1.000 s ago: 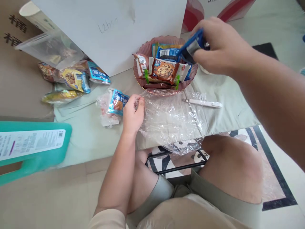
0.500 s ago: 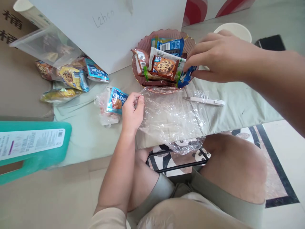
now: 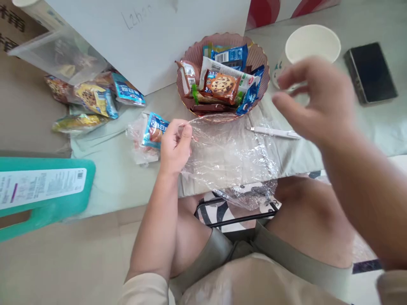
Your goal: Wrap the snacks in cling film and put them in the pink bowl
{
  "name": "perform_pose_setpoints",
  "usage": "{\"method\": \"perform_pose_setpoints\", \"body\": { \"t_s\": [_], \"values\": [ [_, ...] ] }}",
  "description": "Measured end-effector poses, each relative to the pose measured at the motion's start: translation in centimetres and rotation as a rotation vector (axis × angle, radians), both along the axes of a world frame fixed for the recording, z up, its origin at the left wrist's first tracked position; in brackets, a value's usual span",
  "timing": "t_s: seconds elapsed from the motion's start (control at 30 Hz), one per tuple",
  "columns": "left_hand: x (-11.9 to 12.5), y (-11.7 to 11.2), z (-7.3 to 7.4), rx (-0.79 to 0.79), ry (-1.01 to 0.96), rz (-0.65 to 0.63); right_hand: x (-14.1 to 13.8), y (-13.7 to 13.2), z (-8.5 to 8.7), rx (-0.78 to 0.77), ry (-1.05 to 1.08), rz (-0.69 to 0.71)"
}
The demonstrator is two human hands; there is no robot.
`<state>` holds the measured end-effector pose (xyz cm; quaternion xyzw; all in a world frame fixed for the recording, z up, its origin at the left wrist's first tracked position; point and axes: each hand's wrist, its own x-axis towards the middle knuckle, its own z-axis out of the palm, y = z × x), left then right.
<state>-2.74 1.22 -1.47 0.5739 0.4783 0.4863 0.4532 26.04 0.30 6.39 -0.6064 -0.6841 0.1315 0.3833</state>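
My left hand [image 3: 176, 142] pinches the edge of a clear plastic wrap [image 3: 230, 154], which spreads across the cloth and hangs over the table's front edge. Just left of that hand lies a blue snack packet [image 3: 154, 130] on a crumpled clear bag [image 3: 140, 146]. My right hand [image 3: 318, 99] is in the air, slightly blurred, fingers apart and holding nothing. It is right of a pink scalloped bowl [image 3: 263, 55] full of wrapped snacks, among them a cookie packet [image 3: 221, 84]. Below the bowl's right side rests a white utility knife [image 3: 276, 132].
A white paper cup [image 3: 313, 42] and a black phone [image 3: 370, 72] are at the right. To the left sit several snack packets [image 3: 95, 99], a clear plastic tub [image 3: 60, 55] and a green jug [image 3: 70, 203]. A white box [image 3: 152, 42] stands behind.
My right hand has drawn back from the bowl's right side toward me, its fingers empty. My left hand keeps its pinch on the plastic wrap almost in place.
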Motion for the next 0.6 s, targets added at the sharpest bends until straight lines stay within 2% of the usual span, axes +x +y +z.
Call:
{"method": "perform_pose_setpoints", "body": {
  "t_s": [0.13,0.2,0.27,0.33,0.43,0.53,0.6],
  "values": [
    [0.3,-0.3,0.9,0.044,-0.201,0.05,0.9,-4.0,-6.9,-0.18,0.565,-0.174],
    [0.5,-0.6,1.5,0.07,-0.262,0.079,0.9,-4.6,-9.1,-0.235,0.669,-0.153],
    [0.6,-0.9,1.8,0.073,-0.282,0.085,0.5,-4.6,-9.6,-0.271,0.635,-0.117],
    [0.5,-0.8,1.7,0.071,-0.268,0.087,0.0,-4.2,-9.1,-0.275,0.586,-0.128],
    [-0.1,-0.4,1.0,0.033,-0.181,0.122,-0.3,-3.7,-8.2,-0.225,0.677,-0.217],
    [-0.8,-0.2,0.3,-0.045,-0.047,0.161,0.2,-3.4,-8.2,-0.131,0.718,-0.314],
    [-1.0,-0.1,0.1,-0.077,0.006,0.169,0.8,-3.2,-8.4,-0.107,0.635,-0.252]
  ]
}}
